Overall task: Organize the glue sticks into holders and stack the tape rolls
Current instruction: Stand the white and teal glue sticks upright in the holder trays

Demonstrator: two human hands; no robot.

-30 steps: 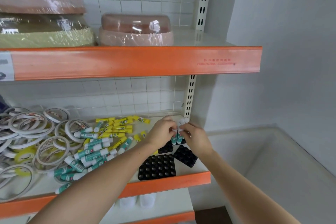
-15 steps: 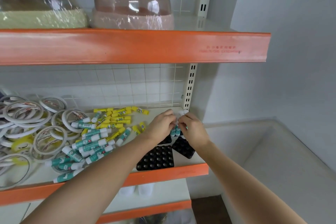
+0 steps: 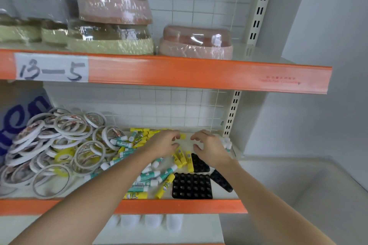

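Here we see orange-edged shelf (image 3: 179,208) carrying everything. Tape rolls (image 3: 51,149) heaped loose at left, unstacked. Glue sticks (image 3: 151,175), teal and yellow, scattered mid-shelf. Black holders (image 3: 192,186) at front right, sockets bare where we can see. Left hand (image 3: 165,145) and right hand (image 3: 212,148) hover over sticks, each grip loosely curled, half open, nothing held.

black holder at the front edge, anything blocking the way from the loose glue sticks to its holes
Nothing visible does. The black holder lies flat at the shelf front, its holes empty and uncovered. Loose glue sticks lie right beside it on its left; one yellow stick reaches its edge. Both the left hand and right hand hover farther back.
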